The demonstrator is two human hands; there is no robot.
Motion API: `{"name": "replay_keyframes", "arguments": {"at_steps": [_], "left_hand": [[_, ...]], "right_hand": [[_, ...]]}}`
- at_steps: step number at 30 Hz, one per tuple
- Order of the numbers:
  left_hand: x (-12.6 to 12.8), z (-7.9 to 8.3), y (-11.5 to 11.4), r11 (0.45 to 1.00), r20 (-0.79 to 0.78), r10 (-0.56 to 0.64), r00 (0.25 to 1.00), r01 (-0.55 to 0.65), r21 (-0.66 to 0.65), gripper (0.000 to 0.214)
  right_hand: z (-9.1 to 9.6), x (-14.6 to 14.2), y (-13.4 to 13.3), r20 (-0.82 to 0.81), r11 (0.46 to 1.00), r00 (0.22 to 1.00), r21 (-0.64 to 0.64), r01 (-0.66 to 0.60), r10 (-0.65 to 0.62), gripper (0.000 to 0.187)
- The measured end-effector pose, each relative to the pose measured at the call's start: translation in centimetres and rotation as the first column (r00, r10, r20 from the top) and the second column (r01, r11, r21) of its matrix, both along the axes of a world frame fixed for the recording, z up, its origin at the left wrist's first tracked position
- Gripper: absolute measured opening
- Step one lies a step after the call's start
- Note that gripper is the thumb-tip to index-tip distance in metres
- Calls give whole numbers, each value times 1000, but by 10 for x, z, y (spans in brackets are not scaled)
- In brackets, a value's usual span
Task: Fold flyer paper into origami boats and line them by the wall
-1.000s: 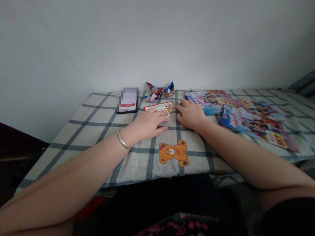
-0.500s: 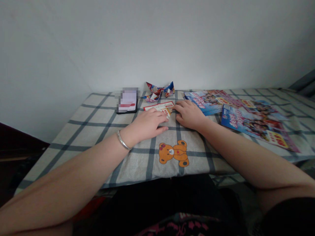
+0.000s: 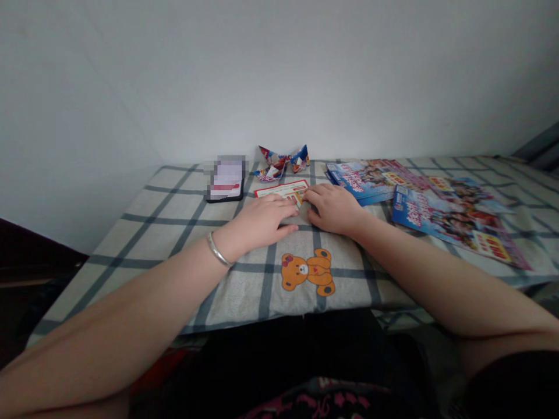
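Note:
A red-and-white printed paper sheet [image 3: 279, 188] lies on the checked cloth [image 3: 174, 221] in front of me, partly folded. My left hand [image 3: 262, 221], with a silver bangle on the wrist, lies flat on the sheet's near part, fingers stretched out. My right hand [image 3: 334, 208] rests with bent fingers at the sheet's right corner, fingertips pressing on the fold. Most of the paper's near half is hidden under both hands.
A phone [image 3: 226, 180] lies at the back left by the wall. Folded paper shapes [image 3: 282, 161] sit behind the sheet. Colourful leaflets [image 3: 441, 203] are spread at the right. An orange bear print [image 3: 308, 271] marks the cloth's near edge.
My right hand has slid a little to the left along the paper's right corner. The left hand has stayed in place.

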State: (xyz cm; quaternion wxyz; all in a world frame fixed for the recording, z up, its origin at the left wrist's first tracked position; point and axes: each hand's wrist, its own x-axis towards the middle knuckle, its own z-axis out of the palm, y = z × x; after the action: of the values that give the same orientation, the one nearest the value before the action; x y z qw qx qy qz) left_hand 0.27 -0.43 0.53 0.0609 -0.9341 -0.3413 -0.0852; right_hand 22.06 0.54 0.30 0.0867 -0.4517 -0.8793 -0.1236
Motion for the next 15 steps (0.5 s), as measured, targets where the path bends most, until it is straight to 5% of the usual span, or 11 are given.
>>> {"name": "replay_keyframes", "arguments": {"at_steps": [8,15], "left_hand": [[-6,-6,13,988,78,-21,997,33,-154,30],[-10,-10,15,992,107,-19,994,33,-123,31]], "right_hand": [[-5,1,6,-42,998,997,-15,60,-61,49],[-7,4,6,-66,998,998,-57,10,-14,50]]}}
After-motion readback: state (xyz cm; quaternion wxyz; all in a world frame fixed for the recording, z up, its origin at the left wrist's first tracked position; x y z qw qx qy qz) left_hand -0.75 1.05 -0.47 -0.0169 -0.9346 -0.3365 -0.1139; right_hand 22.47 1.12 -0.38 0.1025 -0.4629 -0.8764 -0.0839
